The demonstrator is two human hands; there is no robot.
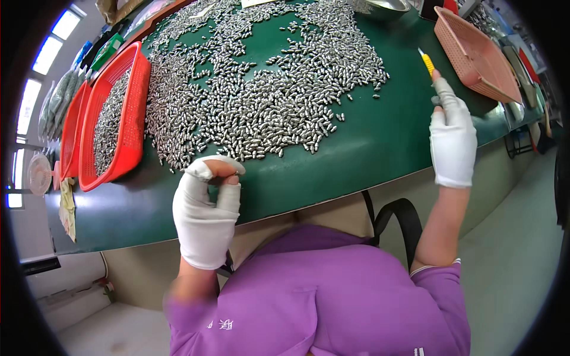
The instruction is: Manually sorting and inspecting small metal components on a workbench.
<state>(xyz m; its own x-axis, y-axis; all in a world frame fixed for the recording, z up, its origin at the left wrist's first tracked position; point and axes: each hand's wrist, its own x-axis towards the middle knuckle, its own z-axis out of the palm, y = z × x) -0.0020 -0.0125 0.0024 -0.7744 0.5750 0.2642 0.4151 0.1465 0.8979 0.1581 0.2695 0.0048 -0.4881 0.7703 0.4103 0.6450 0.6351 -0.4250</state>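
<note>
A wide layer of small silver metal fittings [267,113], short and ribbed, covers much of the green table [380,130]. At its near edge is my left hand [206,216] in a white glove with bare fingertips. Its fingers curl and thumb and forefinger come together; whatever is between them is too small or hidden to name. Off to the right, my gloved right hand [453,139] is closed around a slim yellow-handled tool [427,63]. The tool's narrow pale tip points away from me, apart from the fittings.
A red plastic basket [133,127] part-full of fittings stands at the left, with another red basket [72,133] beside it. A pink basket [475,59] rests at the far right. A metal bowl [389,6] sits at the back. A yellowish cloth [67,207] hangs at the left edge.
</note>
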